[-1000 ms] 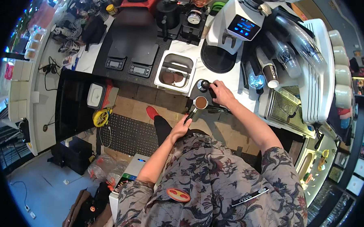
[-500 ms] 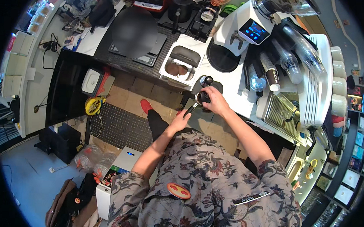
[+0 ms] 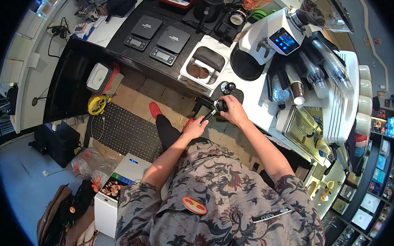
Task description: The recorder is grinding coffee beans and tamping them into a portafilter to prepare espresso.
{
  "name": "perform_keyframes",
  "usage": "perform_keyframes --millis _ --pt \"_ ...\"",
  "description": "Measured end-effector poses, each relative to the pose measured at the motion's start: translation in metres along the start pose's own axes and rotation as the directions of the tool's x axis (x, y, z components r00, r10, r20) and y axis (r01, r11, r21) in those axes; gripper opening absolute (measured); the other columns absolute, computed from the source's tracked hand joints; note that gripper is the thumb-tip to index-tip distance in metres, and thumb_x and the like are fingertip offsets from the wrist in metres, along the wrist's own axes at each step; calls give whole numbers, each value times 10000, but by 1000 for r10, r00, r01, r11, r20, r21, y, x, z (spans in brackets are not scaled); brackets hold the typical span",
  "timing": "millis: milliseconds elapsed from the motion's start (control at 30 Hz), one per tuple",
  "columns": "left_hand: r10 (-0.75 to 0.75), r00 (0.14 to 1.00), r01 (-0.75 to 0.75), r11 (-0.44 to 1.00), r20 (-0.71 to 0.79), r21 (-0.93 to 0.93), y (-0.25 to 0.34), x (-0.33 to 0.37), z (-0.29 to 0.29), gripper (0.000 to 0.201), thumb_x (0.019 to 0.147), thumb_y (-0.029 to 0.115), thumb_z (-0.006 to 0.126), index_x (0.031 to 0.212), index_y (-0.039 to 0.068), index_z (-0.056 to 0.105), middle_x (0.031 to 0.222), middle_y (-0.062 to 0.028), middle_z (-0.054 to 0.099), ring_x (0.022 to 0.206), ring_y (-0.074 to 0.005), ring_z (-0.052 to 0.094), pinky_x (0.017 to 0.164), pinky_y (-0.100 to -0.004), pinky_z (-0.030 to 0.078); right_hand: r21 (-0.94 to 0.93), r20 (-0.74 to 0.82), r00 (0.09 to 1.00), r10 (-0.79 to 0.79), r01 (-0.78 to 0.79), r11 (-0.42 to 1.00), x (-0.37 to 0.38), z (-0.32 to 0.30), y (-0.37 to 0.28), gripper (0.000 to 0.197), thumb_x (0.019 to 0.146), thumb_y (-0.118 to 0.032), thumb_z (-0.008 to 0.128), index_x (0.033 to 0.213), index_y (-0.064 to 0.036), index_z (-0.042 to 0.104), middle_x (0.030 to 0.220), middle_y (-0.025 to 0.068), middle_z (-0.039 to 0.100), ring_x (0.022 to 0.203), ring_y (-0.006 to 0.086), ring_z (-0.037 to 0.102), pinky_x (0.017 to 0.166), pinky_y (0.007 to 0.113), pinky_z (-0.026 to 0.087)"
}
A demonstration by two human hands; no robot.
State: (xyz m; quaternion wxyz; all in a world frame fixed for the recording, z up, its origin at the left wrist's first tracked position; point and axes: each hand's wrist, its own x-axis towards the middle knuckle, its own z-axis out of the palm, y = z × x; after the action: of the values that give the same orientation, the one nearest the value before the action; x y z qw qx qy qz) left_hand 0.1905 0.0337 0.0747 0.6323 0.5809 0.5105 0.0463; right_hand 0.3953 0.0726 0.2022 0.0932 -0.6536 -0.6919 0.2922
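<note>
My left hand point(image 3: 195, 129) grips the black handle of a portafilter point(image 3: 208, 116) just off the counter's front edge. The portafilter's metal head points up and to the right, toward my other hand. There my right hand point(image 3: 233, 111) is closed around a dark round tool point(image 3: 222, 106), apparently a coffee leveler or tamper, pressed against the top of the basket. What lies in the basket is hidden. Just beyond, a tamper-like tool point(image 3: 228, 87) with a dark knob stands on a black mat point(image 3: 237, 94).
Left of the mat, a white-rimmed bin point(image 3: 185, 72) holds brown pucks. A white grinder point(image 3: 253, 39) stands behind, with stacked cups point(image 3: 297, 93) to its right. An espresso machine point(image 3: 338, 116) occupies the right. Two scales point(image 3: 173, 39) lie on the dark mat at the back left.
The whole view has shifted a little, and the scales once under a grey blurred patch now show. My hands keep nearly the same hold on the portafilter and round tool.
</note>
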Motion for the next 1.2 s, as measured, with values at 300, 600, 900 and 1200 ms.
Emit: perform_keyframes --millis 300,600,900,1200 --pt "34 999 -35 999 -28 -32 -20 5 8 494 951 497 471 1323 173 485 1086 -236 637 1047 -423 592 873 -482 463 -479 131 970 207 -121 869 19 -2 -17 518 744 -353 752 1094 -23 559 1081 193 599 893 345 656 720 426 549" --pt "78 991 -80 997 -110 -11 -15 4 13 487 948 502 469 1323 192 489 1097 -260 629 1066 -435 584 895 -485 461 -524 139 963 -232 271 808 7 -2 -10 667 758 -339 741 1303 -79 456 1223 156 546 1028 297 606 768 411 538" --pt "62 997 -63 998 -48 -7 -22 13 12 505 941 520 468 1318 185 485 1061 -266 637 1040 -452 587 876 -493 465 -567 154 972 180 -63 822 25 0 -6 517 872 -503 575 1029 -12 544 769 169 661 692 315 672 616 418 539" --pt "16 1000 -16 1000 -8 -21 -14 9 10 593 940 562 437 1342 126 467 1175 -275 594 1137 -444 541 936 -490 435 -565 173 984 -35 128 815 26 -12 -9 481 801 -396 641 1105 -39 532 1072 147 605 969 290 635 700 395 546"
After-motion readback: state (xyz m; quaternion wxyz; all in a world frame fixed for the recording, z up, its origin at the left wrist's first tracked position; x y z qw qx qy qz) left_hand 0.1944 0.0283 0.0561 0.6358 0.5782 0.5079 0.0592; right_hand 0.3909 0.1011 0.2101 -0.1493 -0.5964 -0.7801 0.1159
